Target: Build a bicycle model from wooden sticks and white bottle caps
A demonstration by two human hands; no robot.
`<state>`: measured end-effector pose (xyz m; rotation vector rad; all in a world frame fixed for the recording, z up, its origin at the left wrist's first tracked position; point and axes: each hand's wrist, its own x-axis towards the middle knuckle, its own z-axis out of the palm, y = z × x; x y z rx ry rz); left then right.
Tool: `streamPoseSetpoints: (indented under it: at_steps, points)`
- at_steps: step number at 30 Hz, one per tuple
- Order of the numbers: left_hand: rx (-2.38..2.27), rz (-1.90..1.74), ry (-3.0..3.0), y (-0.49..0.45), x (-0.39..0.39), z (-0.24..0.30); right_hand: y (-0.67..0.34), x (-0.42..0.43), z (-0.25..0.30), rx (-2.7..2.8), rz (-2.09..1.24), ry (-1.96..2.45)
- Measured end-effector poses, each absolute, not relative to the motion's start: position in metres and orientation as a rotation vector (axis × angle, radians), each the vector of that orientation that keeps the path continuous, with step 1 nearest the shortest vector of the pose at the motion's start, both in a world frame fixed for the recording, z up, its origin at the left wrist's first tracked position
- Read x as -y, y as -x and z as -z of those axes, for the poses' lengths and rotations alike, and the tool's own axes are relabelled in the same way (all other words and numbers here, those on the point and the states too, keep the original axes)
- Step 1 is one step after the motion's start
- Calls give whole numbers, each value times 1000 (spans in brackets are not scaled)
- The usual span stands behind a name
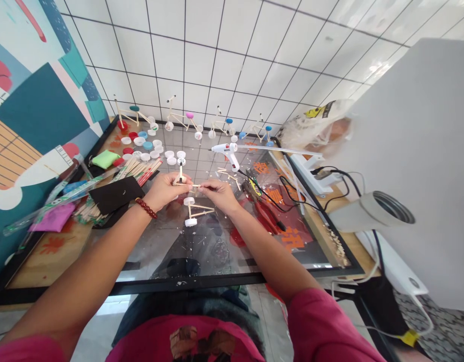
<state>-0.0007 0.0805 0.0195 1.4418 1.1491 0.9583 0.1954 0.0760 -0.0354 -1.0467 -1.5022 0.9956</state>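
My left hand (pixel 166 190), with a beaded bracelet on its wrist, is closed on a small wooden stick piece (pixel 181 174) that stands up with a dark tip. A thin stick runs across to my right hand (pixel 218 194), whose fingertips pinch its end. Just below the hands, a triangular stick frame (pixel 200 209) with two white bottle caps (pixel 191 221) as wheels lies on the glass tabletop (pixel 156 251). The fingers partly hide where the held sticks join.
Several stick-and-cap bicycle models (pixel 184 118) stand along the tiled wall. Loose bottle caps (pixel 140 141), bundled sticks (pixel 131 168) and a black card (pixel 116 195) lie left. A white glue gun (pixel 227 153), its cord, red-handled pliers (pixel 267 213) and a lamp (pixel 375 211) are right.
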Motion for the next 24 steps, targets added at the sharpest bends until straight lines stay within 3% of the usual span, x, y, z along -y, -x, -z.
streamPoseSetpoints:
  at_steps: [24]
  points:
    - [-1141, -925, -1503, 1, -82, -16, -196, -74, 37, 1567, -964, 992]
